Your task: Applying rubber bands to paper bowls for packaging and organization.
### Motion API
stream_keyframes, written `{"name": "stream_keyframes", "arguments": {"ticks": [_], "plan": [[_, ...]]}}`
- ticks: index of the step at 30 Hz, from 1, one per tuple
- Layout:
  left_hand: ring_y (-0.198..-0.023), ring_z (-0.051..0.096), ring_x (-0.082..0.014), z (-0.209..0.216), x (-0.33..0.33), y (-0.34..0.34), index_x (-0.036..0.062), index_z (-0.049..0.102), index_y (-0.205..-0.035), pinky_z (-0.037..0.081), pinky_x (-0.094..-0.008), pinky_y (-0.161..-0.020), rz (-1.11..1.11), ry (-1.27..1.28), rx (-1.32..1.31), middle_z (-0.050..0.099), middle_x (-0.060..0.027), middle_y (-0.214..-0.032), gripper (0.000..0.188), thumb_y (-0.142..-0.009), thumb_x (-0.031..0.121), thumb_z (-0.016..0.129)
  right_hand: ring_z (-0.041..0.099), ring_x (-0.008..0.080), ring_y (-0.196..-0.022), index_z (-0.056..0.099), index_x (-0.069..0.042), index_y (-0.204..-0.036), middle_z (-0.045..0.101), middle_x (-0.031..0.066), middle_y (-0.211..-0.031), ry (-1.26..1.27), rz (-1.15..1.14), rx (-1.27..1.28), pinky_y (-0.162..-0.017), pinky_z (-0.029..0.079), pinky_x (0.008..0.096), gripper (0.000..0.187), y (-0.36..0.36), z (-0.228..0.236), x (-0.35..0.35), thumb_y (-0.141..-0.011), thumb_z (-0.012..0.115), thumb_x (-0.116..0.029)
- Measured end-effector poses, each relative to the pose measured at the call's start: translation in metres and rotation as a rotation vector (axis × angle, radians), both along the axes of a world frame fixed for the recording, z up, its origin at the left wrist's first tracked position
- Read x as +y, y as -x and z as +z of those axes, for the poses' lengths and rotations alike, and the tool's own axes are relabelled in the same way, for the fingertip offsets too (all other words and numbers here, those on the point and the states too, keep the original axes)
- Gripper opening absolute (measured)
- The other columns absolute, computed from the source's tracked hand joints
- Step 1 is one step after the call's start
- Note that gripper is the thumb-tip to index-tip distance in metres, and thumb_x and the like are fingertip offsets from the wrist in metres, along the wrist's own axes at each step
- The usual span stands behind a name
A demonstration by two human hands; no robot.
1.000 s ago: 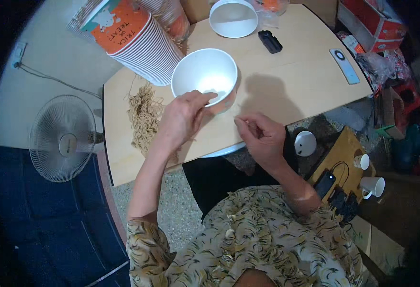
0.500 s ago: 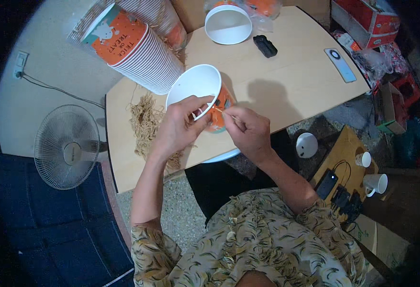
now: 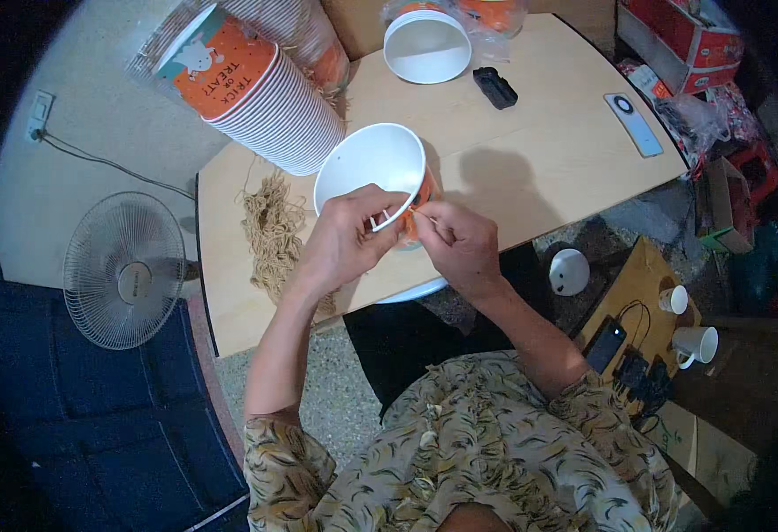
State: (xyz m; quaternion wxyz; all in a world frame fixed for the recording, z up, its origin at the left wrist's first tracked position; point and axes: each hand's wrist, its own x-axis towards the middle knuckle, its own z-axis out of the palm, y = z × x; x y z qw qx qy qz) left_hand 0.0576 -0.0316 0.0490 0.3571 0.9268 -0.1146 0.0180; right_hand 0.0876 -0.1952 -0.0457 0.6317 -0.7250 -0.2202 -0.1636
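A paper bucket (image 3: 364, 164), white inside and orange outside, lies tilted on the table in front of me, its mouth facing left and up. My left hand (image 3: 346, 235) is closed on its near rim, fingers inside the mouth. Against the outer wall, my right hand (image 3: 462, 241) pinches a thin tan cord (image 3: 423, 215) at the rim; whether the cord passes through the wall is hidden by the fingers. A small dark dot shows on the inner wall at the far left. Beside my left forearm lies a heap of tan cords (image 3: 269, 226).
A tall stack of nested orange buckets (image 3: 274, 102) leans at the back left, with bagged ones behind. Another white bucket (image 3: 427, 49), a black object (image 3: 495, 88) and a phone (image 3: 634, 124) are on the table (image 3: 575, 168). A fan (image 3: 132, 270) stands left; cups (image 3: 695, 344) sit lower right.
The bucket has shifted slightly right and turned a little, so its rim hides more of the orange side. My left hand has moved right with it, closer to the right hand.
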Motion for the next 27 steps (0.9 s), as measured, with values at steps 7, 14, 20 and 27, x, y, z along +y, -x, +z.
{"name": "stream_keyframes", "arguments": {"ticks": [7, 14, 20, 27], "plan": [[-0.074, 0.065, -0.0168, -0.014, -0.006, 0.007, 0.0015, 0.072, -0.102, 0.054, -0.0301, -0.067, 0.062, 0.065, 0.031, 0.069, -0.0115, -0.086, 0.019, -0.083, 0.004, 0.074, 0.059, 0.0177, -0.052, 0.064, -0.008, -0.100, 0.060, 0.0081, -0.064, 0.120, 0.057, 0.094, -0.050, 0.046, 0.0319, 0.017, 0.007, 0.013, -0.018, -0.085, 0.072, -0.010], [-0.082, 0.066, -0.0109, -0.031, 0.002, 0.009, -0.0009, 0.072, -0.100, 0.055, -0.0250, -0.074, 0.102, 0.263, 0.023, 0.072, -0.0065, -0.092, 0.016, -0.085, 0.005, 0.074, 0.047, 0.0027, -0.060, 0.068, -0.004, -0.109, 0.055, -0.0037, -0.067, 0.113, 0.257, 0.157, -0.053, 0.039, 0.0215, 0.019, -0.009, 0.015, -0.019, -0.090, 0.068, -0.007], [-0.090, 0.067, -0.0120, -0.026, -0.004, 0.009, -0.0002, 0.071, -0.107, 0.054, -0.0244, -0.079, 0.083, 0.446, 0.001, 0.071, -0.0067, -0.098, 0.019, -0.089, -0.001, 0.066, 0.050, 0.0030, -0.060, 0.071, -0.002, -0.102, 0.061, -0.0033, -0.069, 0.131, 0.228, 0.158, -0.054, 0.041, 0.0212, 0.014, -0.010, 0.011, -0.015, -0.089, 0.071, -0.009], [-0.075, 0.068, -0.0166, -0.020, -0.001, 0.019, 0.0034, 0.062, -0.115, 0.054, -0.0303, -0.065, 0.109, 0.211, 0.081, 0.070, -0.0113, -0.086, 0.030, -0.089, 0.016, 0.070, 0.062, 0.0085, -0.063, 0.071, -0.002, -0.103, 0.070, 0.0046, -0.074, -0.079, 0.292, 0.364, -0.058, 0.050, 0.0258, 0.022, -0.017, 0.009, -0.018, -0.089, 0.072, -0.018]]}}
